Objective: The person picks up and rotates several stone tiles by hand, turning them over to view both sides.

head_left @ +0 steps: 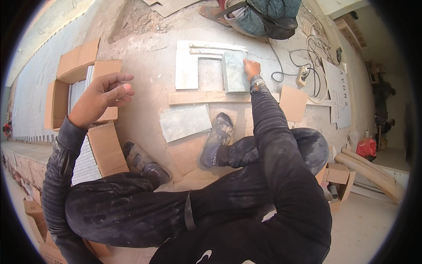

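Observation:
My left hand hangs in the air over an open cardboard box packed with tiles standing on edge. Its fingers are loosely spread and hold nothing. Ahead and to the right, my right hand is closed at the right edge of a grey-green tile, which seems to lie on a stack; the fingertips are partly hidden. Left of that stack is a white board piece, with narrow strips along the far side. Nearer my feet, a single light grey tile lies flat at an angle.
A wooden slat lies across in front of the tile stack. To the right are a power strip with tangled cables and a cardboard piece. Another person's bag and sandalled foot are at the far side. Cardboard tubes lie at right.

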The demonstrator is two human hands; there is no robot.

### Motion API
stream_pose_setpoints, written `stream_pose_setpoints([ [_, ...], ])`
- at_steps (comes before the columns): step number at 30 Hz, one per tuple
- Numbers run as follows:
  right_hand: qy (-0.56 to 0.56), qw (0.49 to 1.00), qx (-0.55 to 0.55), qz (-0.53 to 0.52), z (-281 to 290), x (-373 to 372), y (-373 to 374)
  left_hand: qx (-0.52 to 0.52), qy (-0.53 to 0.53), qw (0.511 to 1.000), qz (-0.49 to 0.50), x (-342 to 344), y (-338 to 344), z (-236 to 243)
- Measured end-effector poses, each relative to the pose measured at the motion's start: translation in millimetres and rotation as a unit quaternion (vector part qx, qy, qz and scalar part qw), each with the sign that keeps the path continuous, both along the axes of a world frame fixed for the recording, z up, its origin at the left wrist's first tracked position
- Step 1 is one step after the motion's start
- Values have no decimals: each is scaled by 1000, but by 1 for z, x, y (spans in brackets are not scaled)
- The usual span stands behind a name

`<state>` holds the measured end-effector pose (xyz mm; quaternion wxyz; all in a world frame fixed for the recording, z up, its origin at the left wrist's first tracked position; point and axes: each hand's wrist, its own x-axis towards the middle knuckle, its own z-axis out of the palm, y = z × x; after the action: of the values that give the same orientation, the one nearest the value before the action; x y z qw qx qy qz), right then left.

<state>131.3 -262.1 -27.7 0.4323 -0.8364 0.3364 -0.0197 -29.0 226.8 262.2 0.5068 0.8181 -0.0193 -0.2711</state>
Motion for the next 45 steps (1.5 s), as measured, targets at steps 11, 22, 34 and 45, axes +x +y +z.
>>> stream_pose_setpoints([
  [11, 135, 959, -234, 86, 51, -39, 70, -15, -15, 1000, -11, 0, -2, -3],
  [22, 79, 948, -294, 91, 40, -53, 86, -28, -14, 999, -10, -2, 5, -1],
  [34, 89, 951, -285, 79, 39, -50, 83, -24, -24, 999, -15, -3, 0, -3],
  [45, -30, 793, -143, 592, 64, -126, 224, 21, -112, 987, -112, 6, 5, -24],
])
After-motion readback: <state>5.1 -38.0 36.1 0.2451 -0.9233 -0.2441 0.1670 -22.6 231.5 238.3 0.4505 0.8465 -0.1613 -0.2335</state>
